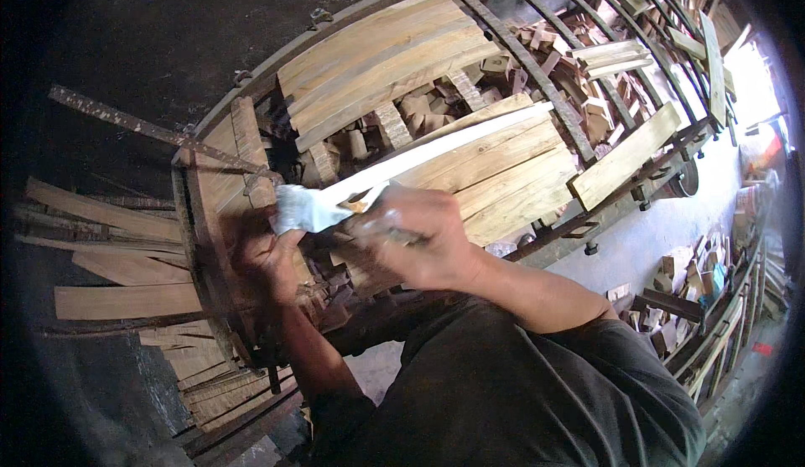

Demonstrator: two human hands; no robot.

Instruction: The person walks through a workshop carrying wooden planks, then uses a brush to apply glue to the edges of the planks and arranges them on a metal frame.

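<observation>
A blurred, bluish-white crumpled thing point(306, 209) lies between my two hands; its kind does not show. My left hand point(272, 262), dark and smeared, is curled just below it, the thumb against its lower edge. My right hand point(423, 236) is closed at its right end, near a small orange-brown piece point(366, 202). Motion and the fingers hide what that hand grips. From there a bright white strip point(436, 153) runs up and right along the edge of a panel of joined wooden boards point(511, 173). A second board panel point(377, 64) rests beyond it.
A long metal frame with crossbars point(545, 77) carries the panels, over many wood offcuts point(599, 119). A rusty bar point(151, 127) sticks out left. Loose planks point(126, 301) jut out below it. More boards lie at right, near a bin of scraps point(671, 299).
</observation>
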